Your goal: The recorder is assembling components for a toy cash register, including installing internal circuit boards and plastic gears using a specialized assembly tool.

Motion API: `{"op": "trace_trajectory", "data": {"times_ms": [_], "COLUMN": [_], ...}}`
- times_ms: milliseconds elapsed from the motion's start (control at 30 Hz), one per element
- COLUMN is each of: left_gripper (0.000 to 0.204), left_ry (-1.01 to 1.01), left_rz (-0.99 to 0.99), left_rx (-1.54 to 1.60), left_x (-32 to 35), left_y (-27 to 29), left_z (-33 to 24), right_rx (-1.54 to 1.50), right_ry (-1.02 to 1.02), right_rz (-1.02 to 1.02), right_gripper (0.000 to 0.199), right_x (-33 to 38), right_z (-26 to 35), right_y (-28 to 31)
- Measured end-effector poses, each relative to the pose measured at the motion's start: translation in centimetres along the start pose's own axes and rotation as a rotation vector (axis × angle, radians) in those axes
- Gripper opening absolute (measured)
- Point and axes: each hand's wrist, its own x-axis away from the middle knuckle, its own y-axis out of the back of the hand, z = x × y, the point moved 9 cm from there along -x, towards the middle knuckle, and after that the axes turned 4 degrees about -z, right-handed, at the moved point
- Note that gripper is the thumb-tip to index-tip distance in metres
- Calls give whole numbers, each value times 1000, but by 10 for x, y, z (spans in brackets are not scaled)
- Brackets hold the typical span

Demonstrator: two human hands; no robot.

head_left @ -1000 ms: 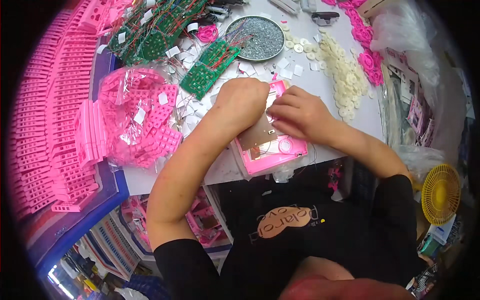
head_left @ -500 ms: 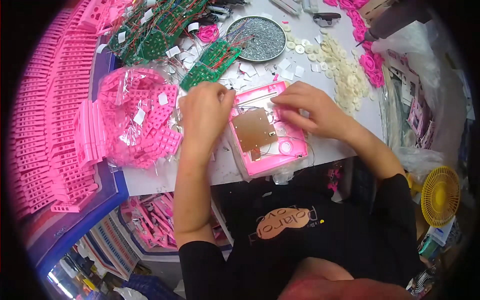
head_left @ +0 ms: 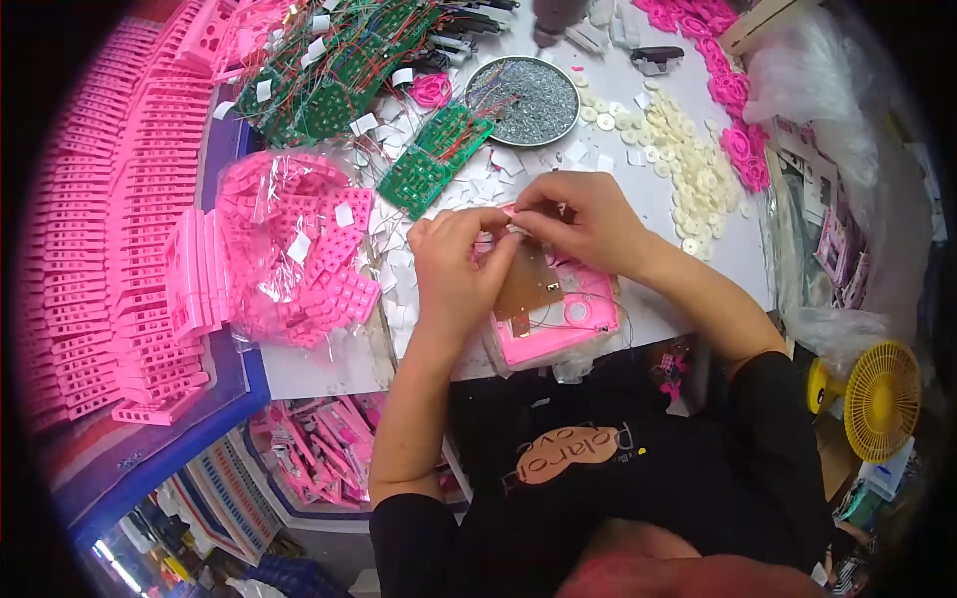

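The casing (head_left: 543, 345) is bright pink, the flat board (head_left: 525, 285) brown, the circuit boards (head_left: 424, 175) green; stacked parts (head_left: 145, 234) are pink, patterned with dark rows; metal bits (head_left: 538, 102) are speckled silver-grey, discs (head_left: 694, 191) cream, coiled pieces (head_left: 742, 146) deep pink, fan (head_left: 883, 402) yellow, table (head_left: 663, 311) white, shirt (head_left: 608, 513) black with a tan patch (head_left: 566, 458)

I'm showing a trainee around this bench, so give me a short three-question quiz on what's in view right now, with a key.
1. Multiple choice: the fingertips of the left hand and right hand come close together over which thing?
A) the yellow fan
B) the pink casing
C) the clear bag of pink parts
2. True or false: the cream discs lie to the left of the round dish.
3. Fill in the blank: the flat board in the pink casing is ___ in colour.

Key:
1. B.
2. False; the cream discs lie to the right of the round dish.
3. Brown.
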Motion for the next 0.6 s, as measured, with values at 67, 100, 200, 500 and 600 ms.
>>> {"op": "trace_trajectory", "data": {"times_ms": [67, 100, 200, 500, 600], "left_gripper": [12, 11, 11, 13, 11], "left_ry": [-63, -71, -143, -405, -310], "left_rz": [-38, -47, -86, -26, -68], "left_rx": [-33, -43, -88, -157, -216], "left_x": [4, 5, 6, 14, 15], "left_y": [-2, -4, -3, -7, 1], "left_z": [0, 1, -6, -31, -23], "right_rx": [-46, -69, -4, 154, 94], "right_ry": [-75, -114, -8, 211, 107], "right_rz": [3, 1, -52, -17, 173], "right_gripper": [18, 18, 23, 34, 32], "right_x": [8, 12, 25, 31, 37], "right_z": [-12, -17, 0, 27, 17], "right_y": [-2, -2, 4, 14, 9]}}
